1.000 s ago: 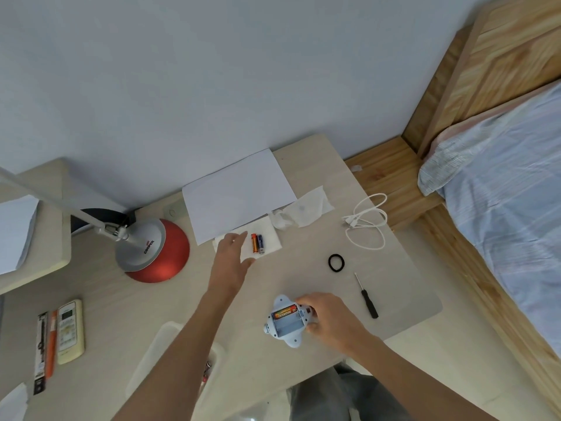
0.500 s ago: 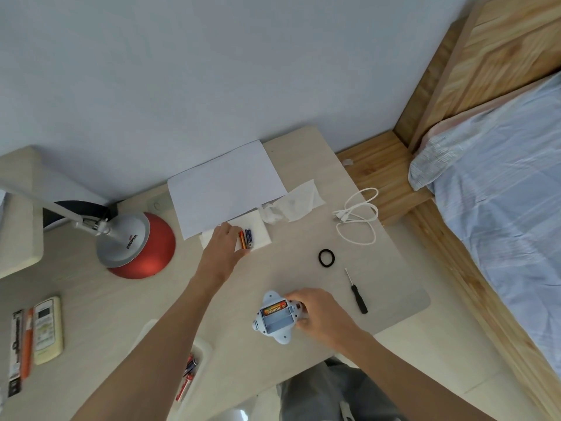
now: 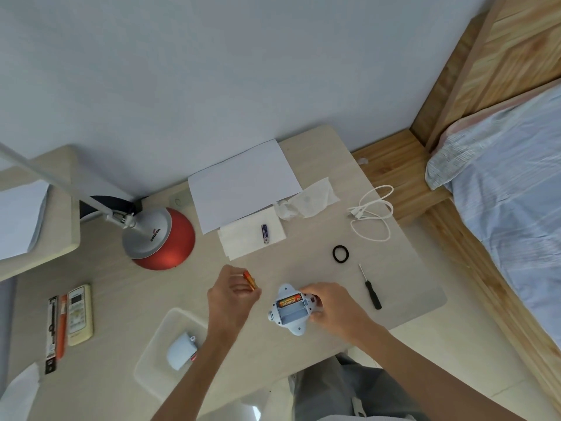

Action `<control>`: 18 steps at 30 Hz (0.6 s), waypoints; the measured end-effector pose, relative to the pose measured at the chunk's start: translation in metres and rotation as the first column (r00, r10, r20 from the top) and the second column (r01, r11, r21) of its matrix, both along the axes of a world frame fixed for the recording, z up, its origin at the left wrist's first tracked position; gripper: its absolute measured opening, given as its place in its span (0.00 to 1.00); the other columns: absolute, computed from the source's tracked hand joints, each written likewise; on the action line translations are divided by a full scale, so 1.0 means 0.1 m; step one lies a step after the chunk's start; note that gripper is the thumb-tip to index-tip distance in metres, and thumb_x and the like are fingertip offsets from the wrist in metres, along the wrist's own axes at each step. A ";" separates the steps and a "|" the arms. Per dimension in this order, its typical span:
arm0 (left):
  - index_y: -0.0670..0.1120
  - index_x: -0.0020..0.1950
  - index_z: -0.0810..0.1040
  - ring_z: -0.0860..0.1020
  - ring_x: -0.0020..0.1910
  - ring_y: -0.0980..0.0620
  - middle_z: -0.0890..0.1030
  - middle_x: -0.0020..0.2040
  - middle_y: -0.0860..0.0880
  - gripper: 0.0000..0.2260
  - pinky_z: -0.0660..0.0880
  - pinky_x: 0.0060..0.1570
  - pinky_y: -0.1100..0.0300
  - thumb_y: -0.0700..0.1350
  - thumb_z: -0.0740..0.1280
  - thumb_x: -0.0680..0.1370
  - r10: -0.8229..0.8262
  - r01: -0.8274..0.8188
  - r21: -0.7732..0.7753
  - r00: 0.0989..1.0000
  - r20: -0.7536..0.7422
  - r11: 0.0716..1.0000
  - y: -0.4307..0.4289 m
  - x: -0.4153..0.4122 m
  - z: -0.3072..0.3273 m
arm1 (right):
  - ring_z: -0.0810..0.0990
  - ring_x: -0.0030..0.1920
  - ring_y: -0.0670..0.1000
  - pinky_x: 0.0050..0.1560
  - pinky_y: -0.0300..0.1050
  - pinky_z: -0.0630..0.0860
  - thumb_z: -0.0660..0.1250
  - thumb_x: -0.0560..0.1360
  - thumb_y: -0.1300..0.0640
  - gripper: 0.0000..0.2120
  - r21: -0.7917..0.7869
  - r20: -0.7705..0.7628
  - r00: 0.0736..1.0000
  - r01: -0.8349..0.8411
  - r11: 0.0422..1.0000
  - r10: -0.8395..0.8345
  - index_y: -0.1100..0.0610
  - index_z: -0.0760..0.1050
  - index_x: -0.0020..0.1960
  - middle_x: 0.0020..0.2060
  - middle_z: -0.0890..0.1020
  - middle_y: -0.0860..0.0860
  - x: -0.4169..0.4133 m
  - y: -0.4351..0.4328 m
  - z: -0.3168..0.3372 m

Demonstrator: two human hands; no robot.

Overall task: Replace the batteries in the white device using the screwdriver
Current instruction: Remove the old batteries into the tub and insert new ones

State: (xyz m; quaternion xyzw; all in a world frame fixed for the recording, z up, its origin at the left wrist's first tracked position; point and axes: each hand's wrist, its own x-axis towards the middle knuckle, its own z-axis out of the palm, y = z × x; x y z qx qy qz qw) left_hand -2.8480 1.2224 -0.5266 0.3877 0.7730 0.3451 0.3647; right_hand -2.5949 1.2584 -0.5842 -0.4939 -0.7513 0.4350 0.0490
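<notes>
By the front edge of the tabletop, the right hand gripped the device steady, bay up, while the left hand pinched a battery — probably meant for the empty slot.

I've got L hand pinching an orange battery, just left of the white device. R hand grips the device's right side on the desk. Compartment faces up w/ a seated battery in the far slot. Screwdriver lies apart, right of R hand. Purple battery sits on the tissue.
</notes>
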 end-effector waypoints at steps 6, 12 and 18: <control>0.46 0.48 0.80 0.87 0.43 0.53 0.87 0.43 0.50 0.14 0.86 0.46 0.56 0.34 0.81 0.71 -0.028 0.028 0.000 0.998 0.064 1.000 -0.28 0.32 0.02 | 0.81 0.55 0.43 0.61 0.42 0.81 0.78 0.74 0.54 0.24 0.014 0.019 1.000 -0.012 1.000 0.012 0.47 0.78 0.69 0.57 0.85 0.43 -0.01 0.01 -0.01; 0.55 0.62 0.84 0.85 0.47 0.58 0.88 0.48 0.57 0.20 0.83 0.50 0.63 0.38 0.80 0.74 -0.130 0.130 0.040 0.991 -0.015 0.991 -0.29 0.50 0.03 | 0.81 0.56 0.44 0.63 0.43 0.81 0.79 0.75 0.53 0.24 0.019 0.023 1.000 -0.006 1.000 0.006 0.47 0.78 0.69 0.58 0.85 0.44 0.00 0.00 -0.01; 0.54 0.48 0.88 0.83 0.48 0.58 0.86 0.46 0.60 0.09 0.78 0.49 0.67 0.41 0.81 0.73 -0.205 0.206 0.007 0.976 -0.070 0.979 -0.30 0.58 -0.02 | 0.82 0.54 0.45 0.61 0.44 0.81 0.79 0.74 0.54 0.22 0.038 0.027 0.999 -0.018 0.999 0.017 0.47 0.80 0.66 0.55 0.85 0.44 0.00 0.01 0.00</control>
